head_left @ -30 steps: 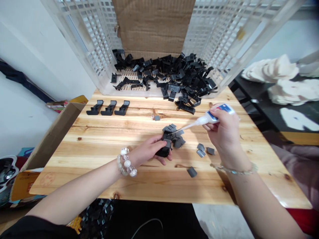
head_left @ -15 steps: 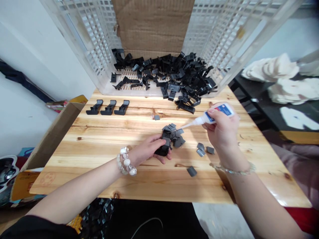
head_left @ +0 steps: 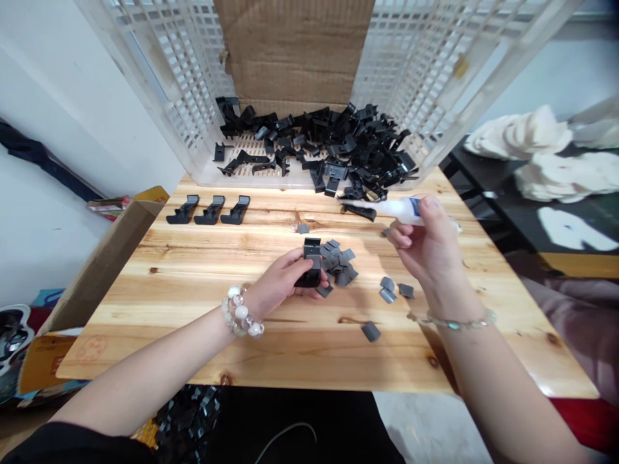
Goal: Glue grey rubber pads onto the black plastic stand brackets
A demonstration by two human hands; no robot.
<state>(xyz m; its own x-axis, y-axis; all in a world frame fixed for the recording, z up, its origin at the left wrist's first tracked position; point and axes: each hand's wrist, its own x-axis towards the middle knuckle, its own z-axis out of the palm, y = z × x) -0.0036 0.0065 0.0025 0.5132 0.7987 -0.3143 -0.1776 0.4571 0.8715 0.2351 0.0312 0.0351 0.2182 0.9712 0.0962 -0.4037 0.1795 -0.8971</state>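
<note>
**Black clip (head_left: 312, 270) and glue bottle (head_left: 399, 207) held apart above a pine bench (head_left: 120, 341)**

A white lattice crate (head_left: 425, 84), backed by a cardboard sheet (head_left: 294, 51), sits at the far edge of the pine bench. The heap of black plastic parts (head_left: 338, 145) inside it lies close to the work area, apparently for easy reach. Three matching parts (head_left: 207, 209) stand apart in a tidy row at the bench's left, seemingly set aside on purpose. A pile of small grey tabs (head_left: 338, 264) lies just beside the left hand (head_left: 275, 290), with loose tabs (head_left: 387, 290) further right. The hands are apart. The left hand closes around the black clip just above the bench, which seems to keep it steady, with its upper end exposed. The right hand (head_left: 430, 248) pinches the white glue bottle on its side, nozzle pointing left, clear of the clip. A beaded bracelet (head_left: 242, 312) circles the left wrist.
</note>
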